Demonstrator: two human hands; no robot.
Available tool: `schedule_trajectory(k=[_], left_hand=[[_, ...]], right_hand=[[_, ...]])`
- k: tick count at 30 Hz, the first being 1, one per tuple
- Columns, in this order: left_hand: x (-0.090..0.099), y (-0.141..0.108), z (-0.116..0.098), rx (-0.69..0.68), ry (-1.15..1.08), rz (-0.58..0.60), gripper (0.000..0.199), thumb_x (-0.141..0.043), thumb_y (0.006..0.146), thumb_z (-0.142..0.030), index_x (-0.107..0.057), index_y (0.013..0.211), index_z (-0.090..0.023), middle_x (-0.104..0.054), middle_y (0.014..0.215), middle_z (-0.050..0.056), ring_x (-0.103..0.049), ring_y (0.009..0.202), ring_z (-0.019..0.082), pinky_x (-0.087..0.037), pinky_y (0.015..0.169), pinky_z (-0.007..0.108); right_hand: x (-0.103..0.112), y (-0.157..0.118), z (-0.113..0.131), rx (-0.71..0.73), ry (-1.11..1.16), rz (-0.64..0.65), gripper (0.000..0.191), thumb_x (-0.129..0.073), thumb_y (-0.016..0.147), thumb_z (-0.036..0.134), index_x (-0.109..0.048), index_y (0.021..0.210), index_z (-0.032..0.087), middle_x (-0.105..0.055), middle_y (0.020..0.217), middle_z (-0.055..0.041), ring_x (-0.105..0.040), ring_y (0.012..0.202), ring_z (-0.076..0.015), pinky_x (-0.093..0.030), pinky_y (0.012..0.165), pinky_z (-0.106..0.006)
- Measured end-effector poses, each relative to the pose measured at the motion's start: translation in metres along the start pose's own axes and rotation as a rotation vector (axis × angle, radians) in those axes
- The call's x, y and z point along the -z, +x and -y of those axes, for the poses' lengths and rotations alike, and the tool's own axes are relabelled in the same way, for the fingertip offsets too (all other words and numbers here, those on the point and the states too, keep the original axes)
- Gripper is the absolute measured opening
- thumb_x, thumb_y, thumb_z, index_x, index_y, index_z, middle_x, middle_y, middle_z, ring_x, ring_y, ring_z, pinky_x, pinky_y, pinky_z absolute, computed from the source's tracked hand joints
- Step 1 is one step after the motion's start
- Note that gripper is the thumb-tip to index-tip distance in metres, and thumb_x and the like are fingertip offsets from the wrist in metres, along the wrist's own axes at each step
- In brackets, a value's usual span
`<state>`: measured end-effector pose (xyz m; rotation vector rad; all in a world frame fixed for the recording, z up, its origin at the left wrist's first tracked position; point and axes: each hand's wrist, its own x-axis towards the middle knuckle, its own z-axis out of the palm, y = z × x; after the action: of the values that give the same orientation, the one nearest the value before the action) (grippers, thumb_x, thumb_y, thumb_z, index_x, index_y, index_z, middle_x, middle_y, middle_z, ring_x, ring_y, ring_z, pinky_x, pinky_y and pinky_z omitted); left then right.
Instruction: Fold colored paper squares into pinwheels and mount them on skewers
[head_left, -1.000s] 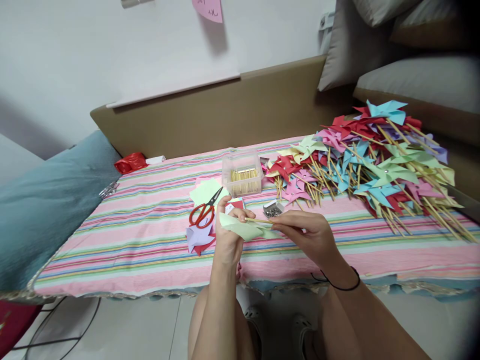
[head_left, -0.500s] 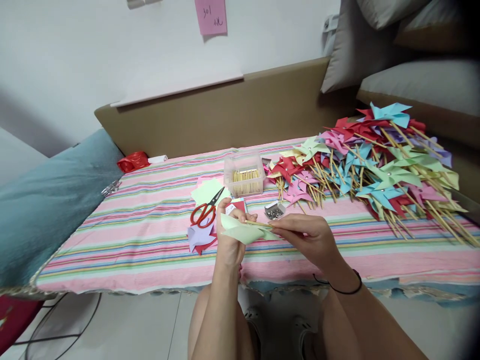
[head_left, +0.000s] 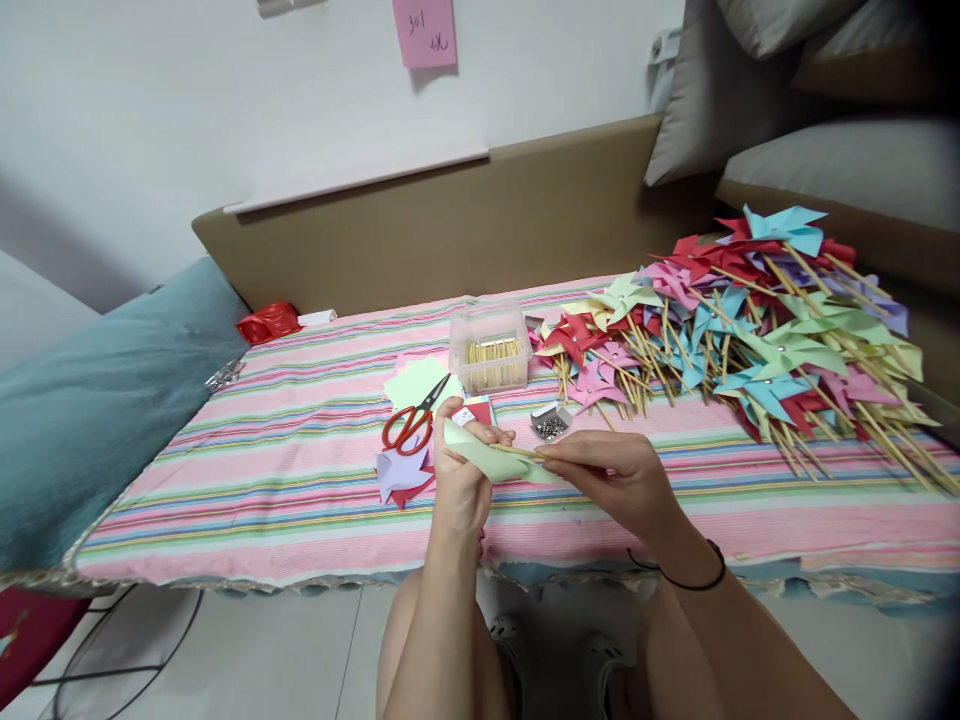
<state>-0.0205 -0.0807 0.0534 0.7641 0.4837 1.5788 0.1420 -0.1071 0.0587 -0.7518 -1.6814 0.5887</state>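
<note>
A light green paper pinwheel (head_left: 491,462) is held between my two hands above the striped cloth. My left hand (head_left: 461,480) is closed around its left side, thumb up, with the fingers behind the paper. A thin wooden stick (head_left: 517,453) runs along the top of the pinwheel. My right hand (head_left: 611,465) pinches the stick's right end between thumb and fingers, close to the paper's right tip. Just beyond my hands lies a small open box of metal pins (head_left: 551,425). Red-handled scissors (head_left: 416,418) rest on light green paper sheets (head_left: 405,385) left of my left hand.
A clear plastic box (head_left: 489,350) of short wooden sticks stands behind my hands. Finished pinwheels (head_left: 780,345) are heaped at the right. Purple and red paper pieces (head_left: 401,470) lie below the scissors. A red plastic bag (head_left: 268,323) sits at the far left.
The pinwheel has tilted slightly in my hands, and its left blade covers more of the stick. Both hands keep their grip in nearly the same place.
</note>
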Motion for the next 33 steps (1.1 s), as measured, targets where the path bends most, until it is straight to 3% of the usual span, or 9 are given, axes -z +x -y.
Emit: schedule_trajectory(k=[7,14,18,23,27,33], left_hand=[[-0.004,-0.001,0.001,-0.013,-0.01,-0.001,0.063,-0.088,0.052,-0.025,-0.047,0.099,-0.029,-0.055,0.056,-0.012,-0.058,0.056,0.008,-0.05,0.071,0.026],[-0.001,0.001,0.001,-0.029,0.048,0.03,0.068,-0.088,0.051,-0.023,-0.046,0.105,-0.028,-0.059,0.063,-0.01,-0.061,0.061,0.009,-0.05,0.074,0.027],[-0.001,0.006,-0.001,-0.072,0.122,-0.14,0.073,-0.086,0.051,-0.018,-0.043,0.11,-0.027,-0.063,0.071,-0.006,-0.062,0.061,0.009,-0.049,0.065,0.023],[0.002,0.014,-0.003,-0.156,0.201,-0.405,0.077,-0.085,0.05,-0.017,-0.04,0.112,-0.025,-0.062,0.068,-0.006,-0.066,0.07,0.012,-0.049,0.067,0.021],[0.005,0.014,-0.004,-0.198,0.275,-0.415,0.076,-0.082,0.055,-0.015,-0.037,0.116,-0.025,-0.065,0.069,-0.005,-0.066,0.069,0.01,-0.048,0.07,0.021],[0.005,0.015,-0.004,-0.151,0.277,-0.352,0.079,-0.082,0.057,-0.019,-0.036,0.121,-0.026,-0.065,0.073,-0.004,-0.066,0.071,0.011,-0.048,0.072,0.022]], right_hand=[[0.0,0.0,0.002,0.016,0.006,0.02,0.016,-0.066,0.081,0.011,-0.074,0.092,0.02,-0.071,0.071,-0.0022,-0.063,0.063,-0.0115,-0.048,0.058,-0.022],[-0.003,-0.002,0.0,-0.088,-0.052,-0.003,0.014,-0.062,0.083,0.019,-0.073,0.091,0.019,-0.074,0.084,-0.0049,-0.065,0.065,-0.0129,-0.049,0.055,-0.022],[-0.002,-0.002,-0.008,-0.279,-0.113,0.096,0.016,-0.06,0.084,0.025,-0.072,0.087,0.017,-0.072,0.074,-0.0041,-0.063,0.061,-0.0139,-0.047,0.05,-0.021],[0.0,-0.004,-0.023,-0.42,-0.118,0.187,0.019,-0.06,0.083,0.029,-0.071,0.094,0.017,-0.074,0.083,-0.0041,-0.066,0.07,-0.0159,-0.053,0.063,-0.025],[-0.001,-0.005,-0.029,-0.399,-0.174,0.22,0.017,-0.059,0.083,0.029,-0.073,0.085,0.019,-0.073,0.08,-0.0041,-0.066,0.068,-0.0169,-0.052,0.059,-0.027],[-0.005,-0.006,-0.031,-0.415,-0.14,0.226,0.017,-0.06,0.081,0.028,-0.074,0.075,0.019,-0.073,0.074,-0.0042,-0.067,0.066,-0.0177,-0.053,0.058,-0.027]])
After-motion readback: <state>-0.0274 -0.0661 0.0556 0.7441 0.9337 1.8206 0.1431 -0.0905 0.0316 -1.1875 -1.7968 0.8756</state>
